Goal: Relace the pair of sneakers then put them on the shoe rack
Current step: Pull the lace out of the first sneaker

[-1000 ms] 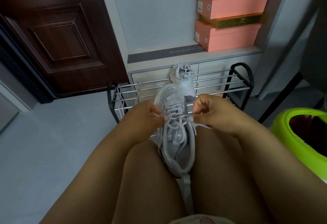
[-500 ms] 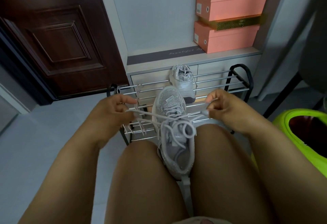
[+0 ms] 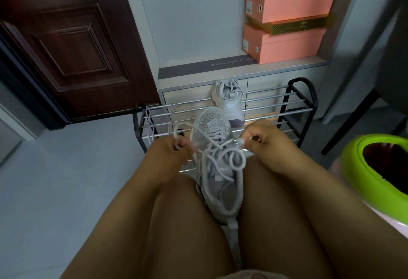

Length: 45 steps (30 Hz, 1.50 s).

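1. Left hand (image 3: pixel 170 153) curled, lace (image 3: pixel 223 144) loop pinched.
2. Right hand (image 3: pixel 262 144) curled, lace end apparently pinched.
3. Sneaker (image 3: pixel 218 168) wedged between thighs, toe towards shoe rack (image 3: pixel 295 102); second sneaker (image 3: pixel 229 100) on rack.

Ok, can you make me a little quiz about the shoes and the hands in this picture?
1. True or false: both sneakers are on the shoe rack.
2. What is the left hand pinching?
A. a shoebox
B. the lace
C. the door
3. Fill in: the sneaker being laced sits between the person's ____.

Key:
1. False; only the other sneaker is there.
2. B, the lace; the right hand pinches it too.
3. Knees.
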{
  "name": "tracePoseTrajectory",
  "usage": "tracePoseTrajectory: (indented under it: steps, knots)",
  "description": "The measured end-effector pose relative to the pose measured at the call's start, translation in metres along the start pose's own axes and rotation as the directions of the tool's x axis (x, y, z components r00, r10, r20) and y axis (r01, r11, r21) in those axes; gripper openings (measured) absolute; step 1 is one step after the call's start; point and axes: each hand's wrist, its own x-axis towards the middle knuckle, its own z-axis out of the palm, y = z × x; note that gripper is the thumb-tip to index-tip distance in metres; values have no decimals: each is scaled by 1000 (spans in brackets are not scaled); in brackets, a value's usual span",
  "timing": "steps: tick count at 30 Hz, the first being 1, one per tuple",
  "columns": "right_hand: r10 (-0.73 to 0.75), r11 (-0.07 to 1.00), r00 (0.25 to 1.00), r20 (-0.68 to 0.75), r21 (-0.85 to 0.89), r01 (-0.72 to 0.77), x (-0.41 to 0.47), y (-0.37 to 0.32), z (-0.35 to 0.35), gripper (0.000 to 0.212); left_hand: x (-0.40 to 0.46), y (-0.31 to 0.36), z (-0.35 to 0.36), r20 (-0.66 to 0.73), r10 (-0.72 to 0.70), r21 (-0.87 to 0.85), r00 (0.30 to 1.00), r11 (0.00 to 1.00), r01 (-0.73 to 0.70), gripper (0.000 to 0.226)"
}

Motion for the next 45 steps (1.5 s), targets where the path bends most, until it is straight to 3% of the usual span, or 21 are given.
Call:
tracePoseTrajectory:
  steps: [3,6,10,12,13,15,17,20,23,26,28,30,33,35,39,42,45]
  knots:
    - [109,994,962,-249,2,-112,7,16,-20,27,6,-10,-18,-184,-163,-252,969,961,114,21]
    - [189,982,940,-285,30,-189,9,24,-29,29,7,-15,-33,-261,-293,-466,920,873,146,21]
    - [111,992,984,-137,-44,-118,0,7,-11,16,5,-18,-17,-247,-221,-247,943,956,159,24]
    - [52,996,996,-78,-68,-58,-3,-2,-4,9,6,-19,-6,-375,-22,-9,927,1000,19,38]
    - [34,997,999,-34,-72,-36,-3,-4,-1,10,8,-19,-4,-370,141,135,918,986,-97,33]
    - [-3,995,999,54,-96,9,-3,-5,7,12,11,-22,4,-194,295,308,936,924,-228,23]
    - [-46,991,993,110,-116,59,-2,-3,14,16,9,-25,15,-16,250,333,968,914,-231,29]
    - [-85,990,988,132,-102,98,-1,0,15,21,10,-25,24,35,292,323,956,902,-287,28]
    - [-113,991,993,-21,-76,111,0,1,8,20,10,-20,18,-78,350,198,934,923,-329,31]
    - [-6,997,973,-232,-78,-13,2,1,-2,25,6,-12,3,-284,116,-84,952,986,-145,24]
    - [117,990,912,-394,-24,-138,5,2,-12,32,5,-9,-9,-410,-53,-307,911,948,-83,24]
    - [169,983,871,-462,18,-181,6,2,-22,34,8,-9,-18,-440,-118,-381,890,922,-66,27]
    - [257,963,931,-259,147,-225,3,-3,-19,23,9,-12,-14,-305,-93,-285,948,958,3,19]
    - [207,967,970,-130,177,-183,0,-8,-11,20,7,-13,-5,-214,-20,-119,977,993,-6,11]
    - [93,995,989,115,16,-96,-2,-13,2,18,2,-10,11,-12,226,153,974,963,-221,23]
    - [20,1000,987,157,-1,-20,-4,-14,6,19,1,-10,19,50,321,273,946,907,-322,29]
    - [-25,1000,999,38,8,24,-3,-13,6,25,3,-12,17,-27,334,161,942,932,-326,28]
